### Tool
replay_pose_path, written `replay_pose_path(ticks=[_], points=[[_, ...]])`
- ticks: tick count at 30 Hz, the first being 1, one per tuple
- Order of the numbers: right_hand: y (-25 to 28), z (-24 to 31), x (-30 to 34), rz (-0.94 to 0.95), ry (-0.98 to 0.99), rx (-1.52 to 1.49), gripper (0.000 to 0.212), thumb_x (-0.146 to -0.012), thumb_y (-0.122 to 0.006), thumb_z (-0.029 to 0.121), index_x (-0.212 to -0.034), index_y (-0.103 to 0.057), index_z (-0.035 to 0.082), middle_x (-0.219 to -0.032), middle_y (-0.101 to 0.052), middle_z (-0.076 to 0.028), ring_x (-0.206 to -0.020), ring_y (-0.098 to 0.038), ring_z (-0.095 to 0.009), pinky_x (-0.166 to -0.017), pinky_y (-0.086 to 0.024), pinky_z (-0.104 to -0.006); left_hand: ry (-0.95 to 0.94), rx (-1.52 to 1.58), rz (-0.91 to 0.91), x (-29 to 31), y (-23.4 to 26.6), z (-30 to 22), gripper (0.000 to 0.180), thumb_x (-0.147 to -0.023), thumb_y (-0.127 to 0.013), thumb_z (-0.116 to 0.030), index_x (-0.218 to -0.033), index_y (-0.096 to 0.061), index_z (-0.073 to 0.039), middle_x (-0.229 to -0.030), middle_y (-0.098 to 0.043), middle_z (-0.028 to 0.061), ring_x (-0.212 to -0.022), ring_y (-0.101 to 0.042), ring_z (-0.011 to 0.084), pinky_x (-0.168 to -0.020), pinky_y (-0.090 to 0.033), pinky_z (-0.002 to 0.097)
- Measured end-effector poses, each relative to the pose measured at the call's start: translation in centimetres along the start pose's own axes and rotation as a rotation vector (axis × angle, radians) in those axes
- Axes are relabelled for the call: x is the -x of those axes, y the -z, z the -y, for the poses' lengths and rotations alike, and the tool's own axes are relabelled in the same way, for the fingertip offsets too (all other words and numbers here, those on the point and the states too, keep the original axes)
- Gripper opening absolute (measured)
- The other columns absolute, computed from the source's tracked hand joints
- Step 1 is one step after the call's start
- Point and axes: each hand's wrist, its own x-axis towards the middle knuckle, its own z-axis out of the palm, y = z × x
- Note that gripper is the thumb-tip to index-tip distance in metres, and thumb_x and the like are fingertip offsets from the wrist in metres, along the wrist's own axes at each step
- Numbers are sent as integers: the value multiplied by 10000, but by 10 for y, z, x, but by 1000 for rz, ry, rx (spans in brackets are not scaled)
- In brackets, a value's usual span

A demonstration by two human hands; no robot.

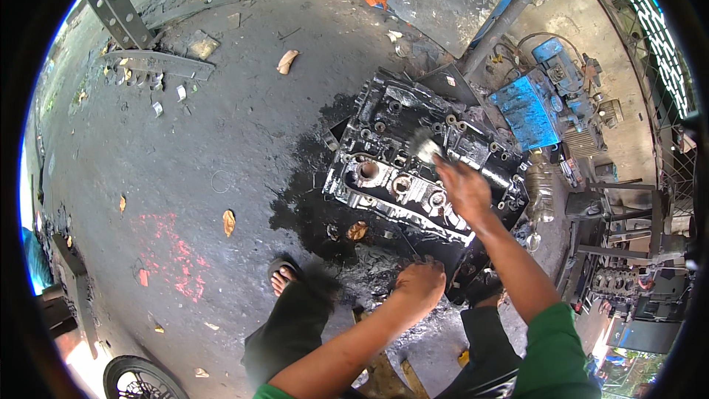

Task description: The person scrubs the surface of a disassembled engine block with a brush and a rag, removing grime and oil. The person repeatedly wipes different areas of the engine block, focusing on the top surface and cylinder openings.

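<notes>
A black, oily engine cylinder head (pixel 413 170) lies on the dark ground, wet and shiny, with round ports along its top. My right hand (pixel 464 188) is over its right part, closed on a small paint brush (pixel 426 149) whose pale bristles touch the metal. My left hand (pixel 421 284) rests low at the near edge of the block, fingers curled on a dark surface; whether it grips anything is hidden. My sandalled foot (pixel 283 275) stands to the left of it.
A wet dark stain (pixel 310 199) spreads left of the engine part. Blue machinery (pixel 539 103) and a grey pipe (pixel 509 11) stand at the back right. Metal racks (pixel 620 251) crowd the right. A perforated steel bar (pixel 118 7) and scrap lie back left; a tyre (pixel 136 380) is lower left.
</notes>
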Motion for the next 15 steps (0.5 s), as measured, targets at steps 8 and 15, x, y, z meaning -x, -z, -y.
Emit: replay_pose_path(ticks=[8, 15], points=[[76, -3, -31, 275, -544, -712, 329, -957, -576, 302, -1221, -638, 116, -998, -687, -202, -893, -676, -326, -835, -503, -374, -20, 0, -74, -6, 7, -7, 384, -881, -496, -112, -1232, -558, 30, -1226, -604, 215, -938, -690, 360, -695, -592, 436], [118, 6, -134, 304, -415, -624, 374, -976, -520, 391, -1166, -640, 92, -1062, -672, -167, -1001, -634, -302, -871, -475, -409, -1, 12, 29, -16, 8, -24, 356, -854, -549, -110, -1182, -565, 25, -1174, -609, 210, -970, -679, 363, -701, -588, 447]])
